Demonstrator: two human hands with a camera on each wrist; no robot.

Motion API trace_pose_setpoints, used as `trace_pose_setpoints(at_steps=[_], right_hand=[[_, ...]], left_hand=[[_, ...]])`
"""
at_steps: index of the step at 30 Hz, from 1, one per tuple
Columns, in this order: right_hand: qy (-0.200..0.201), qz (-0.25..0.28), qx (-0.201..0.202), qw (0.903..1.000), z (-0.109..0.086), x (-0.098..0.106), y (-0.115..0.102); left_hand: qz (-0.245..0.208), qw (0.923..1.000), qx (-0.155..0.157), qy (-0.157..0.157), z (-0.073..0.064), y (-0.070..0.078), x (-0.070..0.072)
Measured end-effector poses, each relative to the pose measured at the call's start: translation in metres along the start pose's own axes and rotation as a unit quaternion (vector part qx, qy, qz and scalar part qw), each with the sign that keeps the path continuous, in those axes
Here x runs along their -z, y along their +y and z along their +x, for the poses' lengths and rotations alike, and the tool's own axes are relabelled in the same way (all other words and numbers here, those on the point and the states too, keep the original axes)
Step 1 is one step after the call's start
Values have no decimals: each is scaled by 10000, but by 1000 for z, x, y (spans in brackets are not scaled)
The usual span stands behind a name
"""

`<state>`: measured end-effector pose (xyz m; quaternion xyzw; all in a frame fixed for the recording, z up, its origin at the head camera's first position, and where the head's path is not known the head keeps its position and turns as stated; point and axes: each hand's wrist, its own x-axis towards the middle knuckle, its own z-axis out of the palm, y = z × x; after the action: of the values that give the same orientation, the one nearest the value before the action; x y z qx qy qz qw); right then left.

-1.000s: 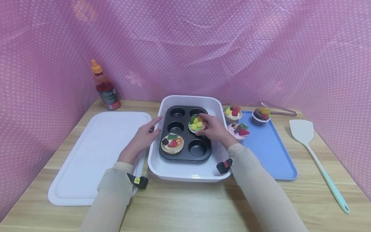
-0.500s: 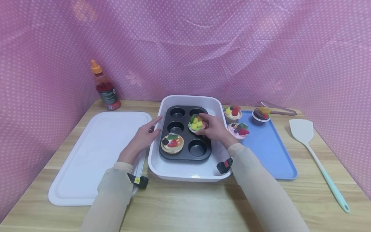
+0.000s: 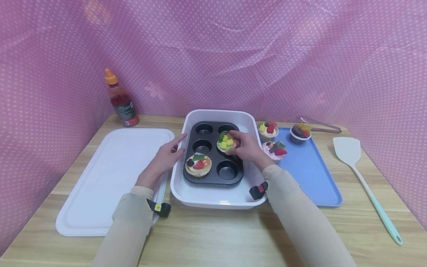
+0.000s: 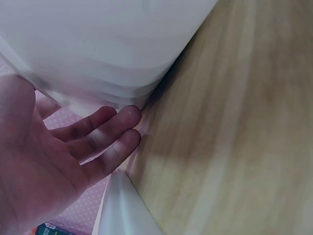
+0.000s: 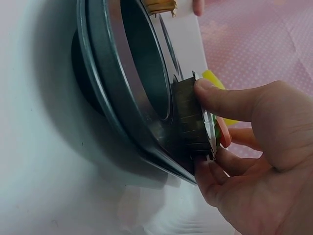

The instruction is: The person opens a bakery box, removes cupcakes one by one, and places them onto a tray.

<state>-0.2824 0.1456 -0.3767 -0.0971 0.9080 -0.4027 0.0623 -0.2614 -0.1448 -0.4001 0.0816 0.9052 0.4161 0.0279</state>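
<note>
Nearest me, one fruit tart [image 3: 198,165] already sat in the front-left cup of the muffin tin [image 3: 213,174], so I judged the loading barely begun: two of six cups spoken for. The left hand [image 3: 164,158] lay flat, fingers straight, against the white dish [image 3: 213,202] rim. Further in, the right hand [image 3: 245,147] pinched a green-and-yellow cupcake [image 3: 225,142] upright, topping skyward, over the middle-right cup. Beyond, three more cakes waited on the blue tray [image 3: 313,174].

Five cupcakes [image 3: 198,165]; two white trays [image 3: 110,178]; one muffin pan [image 3: 213,174].
</note>
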Motion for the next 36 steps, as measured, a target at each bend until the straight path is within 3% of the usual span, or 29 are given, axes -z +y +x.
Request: trace_pose_setpoints(at_steps=[8,22,36], right_hand=[[211,589,-172,9979,0,4,-3],[344,696,-229,9967,0,5,-3],[506,1169,-424,9909,-9,14,4]], left_hand=[[-38,10000,19,-46,1,0,0],[0,10000,6,16,-1,-1,3],[-88,9999,-123,28,-2,-1,-1]])
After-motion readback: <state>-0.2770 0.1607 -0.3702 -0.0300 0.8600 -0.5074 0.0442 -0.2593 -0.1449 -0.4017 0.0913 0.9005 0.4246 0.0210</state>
